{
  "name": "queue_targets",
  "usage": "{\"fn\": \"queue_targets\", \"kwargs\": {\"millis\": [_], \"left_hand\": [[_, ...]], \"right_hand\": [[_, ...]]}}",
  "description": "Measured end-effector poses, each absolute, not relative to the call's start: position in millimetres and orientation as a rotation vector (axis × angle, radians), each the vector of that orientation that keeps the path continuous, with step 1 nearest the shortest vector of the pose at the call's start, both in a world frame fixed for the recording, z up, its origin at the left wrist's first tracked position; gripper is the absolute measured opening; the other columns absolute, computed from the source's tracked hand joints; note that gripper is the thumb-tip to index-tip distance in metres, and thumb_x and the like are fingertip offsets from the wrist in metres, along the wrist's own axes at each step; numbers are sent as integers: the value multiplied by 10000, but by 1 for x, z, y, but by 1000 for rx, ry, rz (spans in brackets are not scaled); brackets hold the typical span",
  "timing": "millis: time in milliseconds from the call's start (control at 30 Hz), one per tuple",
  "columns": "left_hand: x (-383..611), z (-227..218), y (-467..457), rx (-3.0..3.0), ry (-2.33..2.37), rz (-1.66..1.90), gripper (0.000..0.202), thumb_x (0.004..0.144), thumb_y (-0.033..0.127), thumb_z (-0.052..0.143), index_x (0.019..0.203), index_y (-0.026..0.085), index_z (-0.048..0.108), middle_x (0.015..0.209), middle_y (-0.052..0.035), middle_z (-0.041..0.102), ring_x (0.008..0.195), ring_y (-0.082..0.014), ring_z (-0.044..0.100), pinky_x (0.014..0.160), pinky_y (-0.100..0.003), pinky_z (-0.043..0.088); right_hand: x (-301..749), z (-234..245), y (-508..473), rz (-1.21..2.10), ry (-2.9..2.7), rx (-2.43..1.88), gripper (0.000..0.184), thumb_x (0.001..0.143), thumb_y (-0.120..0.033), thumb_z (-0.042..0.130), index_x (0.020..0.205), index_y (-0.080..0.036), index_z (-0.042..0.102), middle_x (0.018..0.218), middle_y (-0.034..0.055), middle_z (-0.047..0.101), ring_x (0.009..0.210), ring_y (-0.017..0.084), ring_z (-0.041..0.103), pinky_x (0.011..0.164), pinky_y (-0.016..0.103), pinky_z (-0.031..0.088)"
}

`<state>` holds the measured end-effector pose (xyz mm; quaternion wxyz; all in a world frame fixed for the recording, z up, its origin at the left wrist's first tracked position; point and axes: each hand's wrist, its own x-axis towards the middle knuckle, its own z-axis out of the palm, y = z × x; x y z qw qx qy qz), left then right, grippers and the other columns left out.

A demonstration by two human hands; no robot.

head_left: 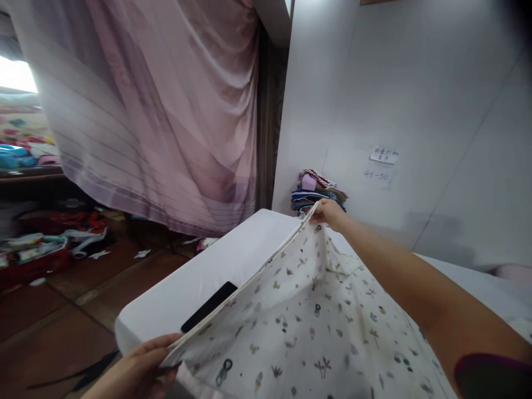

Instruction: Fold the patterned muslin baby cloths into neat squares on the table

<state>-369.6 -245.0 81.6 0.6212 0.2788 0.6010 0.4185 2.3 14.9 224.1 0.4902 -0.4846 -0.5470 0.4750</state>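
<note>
A white cloth printed with small plants and other little figures [307, 310] stretches between my two hands over a white-covered table or bed [249, 249]. Its far edge forms a taut line from lower left to upper right. My left hand [143, 363] grips one end of that edge at the lower left, fingers closed. At the other end, my right hand [327, 213] pinches the edge, raised above the surface. A flat black object [210, 306], perhaps a phone, lies on the white surface, partly covered by the cloth's edge.
Folded clothes [313, 191] are stacked against the white wall [353, 100]. A pink curtain [187, 111] hangs at the left. Below it, a red basket [54, 260] of items stands on the tiled floor [100, 285]. Paper notes [384, 155] are on the wall.
</note>
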Motion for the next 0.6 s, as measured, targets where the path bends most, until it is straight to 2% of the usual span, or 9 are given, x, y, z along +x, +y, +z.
{"fn": "queue_targets", "kwargs": {"millis": [100, 200, 300, 367, 433, 533, 600], "left_hand": [[-373, 78, -244, 673, 1376, 970, 307, 599, 309, 688, 867, 177, 618, 578, 13, 532, 529, -113, 507, 457, -182, 416], [-368, 79, -243, 732, 1415, 1007, 328, 638, 443, 629, 845, 188, 621, 662, -16, 570, 602, -149, 536, 513, -223, 446], [-356, 82, -241, 901, 1569, 971, 453, 596, 587, 609, 806, 185, 614, 524, 11, 491, 486, -139, 470, 446, -229, 382], [-347, 82, -239, 1082, 1703, 919, 467, 560, 600, 631, 768, 183, 602, 424, 49, 394, 409, -113, 399, 425, -213, 327], [-341, 81, -236, 1225, 1819, 889, 437, 597, 599, 601, 739, 186, 592, 386, 64, 343, 386, -103, 367, 426, -204, 299], [-341, 82, -231, 1322, 1918, 882, 417, 697, 600, 491, 717, 194, 589, 399, 59, 335, 390, -100, 344, 408, -199, 268], [-344, 89, -227, 1422, 1934, 893, 401, 728, 581, 468, 678, 199, 581, 437, 46, 379, 426, -104, 375, 419, -198, 290]], "right_hand": [[-5, 224, 20, 1127, -1300, -1156, 170, 611, 24, 497, 645, -143, 497, 583, 31, 643, 493, 151, 614, 492, 282, 537], [-10, 223, 25, 1126, -1277, -1138, 182, 600, 34, 472, 637, -143, 495, 562, 21, 629, 495, 145, 608, 522, 293, 543], [-14, 221, 30, 1145, -1266, -1128, 187, 585, 33, 471, 636, -144, 500, 549, 14, 619, 500, 146, 604, 547, 309, 547], [-17, 220, 33, 1154, -1261, -1126, 190, 576, 34, 475, 634, -145, 503, 548, 13, 617, 503, 148, 602, 557, 317, 547], [-18, 219, 36, 1152, -1254, -1126, 192, 572, 37, 475, 625, -146, 504, 539, 11, 611, 501, 149, 599, 556, 318, 546], [-13, 223, 40, 1129, -1233, -1120, 189, 585, 40, 473, 608, -145, 502, 525, 3, 600, 493, 141, 592, 558, 313, 544], [-4, 229, 40, 1086, -1214, -1087, 182, 598, 38, 483, 603, -142, 505, 539, 2, 603, 497, 137, 592, 563, 314, 545]]}}
